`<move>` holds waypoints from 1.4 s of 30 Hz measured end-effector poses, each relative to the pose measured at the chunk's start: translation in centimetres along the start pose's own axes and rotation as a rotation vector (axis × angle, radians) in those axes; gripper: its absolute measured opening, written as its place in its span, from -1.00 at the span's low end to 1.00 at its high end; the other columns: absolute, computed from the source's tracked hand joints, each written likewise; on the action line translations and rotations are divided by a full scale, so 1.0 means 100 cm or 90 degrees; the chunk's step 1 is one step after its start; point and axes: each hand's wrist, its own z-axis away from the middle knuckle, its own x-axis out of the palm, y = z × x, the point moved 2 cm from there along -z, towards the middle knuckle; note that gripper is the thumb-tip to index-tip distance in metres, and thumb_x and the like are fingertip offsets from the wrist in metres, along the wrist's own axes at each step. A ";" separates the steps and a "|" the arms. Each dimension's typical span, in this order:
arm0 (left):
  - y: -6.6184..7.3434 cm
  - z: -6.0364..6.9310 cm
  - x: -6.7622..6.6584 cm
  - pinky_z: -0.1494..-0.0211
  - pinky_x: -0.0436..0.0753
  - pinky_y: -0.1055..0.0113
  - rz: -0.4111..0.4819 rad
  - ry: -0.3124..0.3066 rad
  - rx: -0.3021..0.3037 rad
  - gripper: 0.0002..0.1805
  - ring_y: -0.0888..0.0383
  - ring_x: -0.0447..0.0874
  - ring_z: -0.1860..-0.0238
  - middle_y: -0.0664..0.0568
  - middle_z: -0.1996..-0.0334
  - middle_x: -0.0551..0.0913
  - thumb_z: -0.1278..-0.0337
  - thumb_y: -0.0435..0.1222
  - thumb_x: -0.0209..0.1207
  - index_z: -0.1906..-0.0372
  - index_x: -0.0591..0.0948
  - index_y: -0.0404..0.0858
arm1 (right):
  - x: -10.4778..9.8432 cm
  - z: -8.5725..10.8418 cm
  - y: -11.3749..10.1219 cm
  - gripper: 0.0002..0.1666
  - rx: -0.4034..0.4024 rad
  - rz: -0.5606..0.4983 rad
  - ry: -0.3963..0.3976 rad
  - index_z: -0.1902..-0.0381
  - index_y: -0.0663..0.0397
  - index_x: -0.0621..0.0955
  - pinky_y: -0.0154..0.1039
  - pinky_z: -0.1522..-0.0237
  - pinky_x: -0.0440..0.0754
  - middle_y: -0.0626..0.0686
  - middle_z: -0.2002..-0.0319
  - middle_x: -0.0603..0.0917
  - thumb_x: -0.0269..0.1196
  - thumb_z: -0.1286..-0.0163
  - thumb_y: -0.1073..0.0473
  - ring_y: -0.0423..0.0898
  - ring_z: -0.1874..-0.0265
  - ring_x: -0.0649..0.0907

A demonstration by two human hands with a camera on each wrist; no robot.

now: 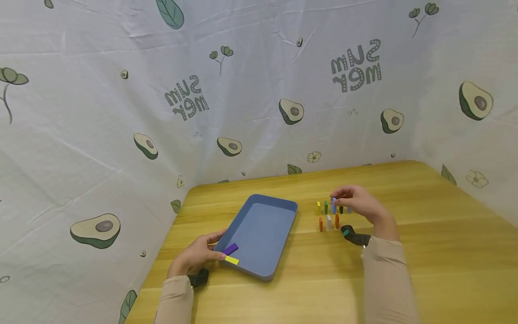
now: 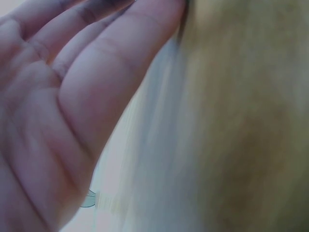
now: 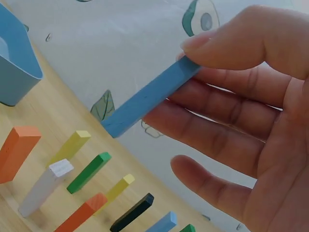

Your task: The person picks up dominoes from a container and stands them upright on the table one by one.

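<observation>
My right hand (image 1: 358, 200) pinches a blue domino block (image 3: 152, 96) between thumb and fingers, lifted above the table in the right wrist view. Below it stand upright blocks: orange (image 3: 17, 152), white (image 3: 46, 188), green (image 3: 89, 173) and black (image 3: 132, 212), among several others. Over on the left, my left hand (image 1: 198, 254) grips the near-left corner of a blue-grey tray (image 1: 293, 209), thumb at the rim. Inside the tray by that thumb lie a purple block (image 1: 230, 249) and a yellow block (image 1: 232, 260). The left wrist view is blurred and shows mostly the palm (image 2: 34, 121).
The wooden table (image 1: 319, 288) bears the tray left of the standing blocks, with a gap between. A white printed cloth (image 1: 251, 90) hangs behind and around the table. Each wrist wears a black camera mount, the right one (image 1: 355, 236) close to the front blocks.
</observation>
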 end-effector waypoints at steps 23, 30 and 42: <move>0.000 0.002 0.000 -0.34 0.51 -0.08 -0.014 0.001 0.000 -0.03 -0.43 0.30 -0.41 -0.34 -0.53 0.17 -0.08 -0.22 0.45 -0.55 0.20 -0.30 | -0.007 0.010 0.032 -0.60 0.022 0.009 0.024 -0.13 0.48 0.52 -0.18 0.01 0.60 0.30 -0.01 0.65 0.16 -0.51 0.22 -0.16 0.16 0.60; 0.000 0.001 0.000 -0.34 0.51 -0.08 -0.008 0.001 0.007 -0.04 -0.44 0.31 -0.40 -0.34 -0.52 0.17 -0.09 -0.23 0.44 -0.54 0.20 -0.32 | -0.004 0.011 0.044 -0.60 0.039 -0.010 -0.002 -0.12 0.47 0.52 0.30 -0.28 0.39 0.35 -0.11 0.60 0.17 -0.50 0.23 -0.15 0.05 0.58; -0.001 0.002 0.000 -0.32 0.54 -0.03 0.001 -0.003 0.010 -0.04 -0.43 0.32 -0.40 -0.35 -0.53 0.15 -0.11 -0.22 0.43 -0.55 0.19 -0.32 | 0.002 0.008 0.061 -0.68 0.059 -0.010 -0.016 -0.06 0.46 0.54 0.02 -0.18 0.49 0.28 -0.04 0.61 0.17 -0.49 0.28 -0.09 0.05 0.57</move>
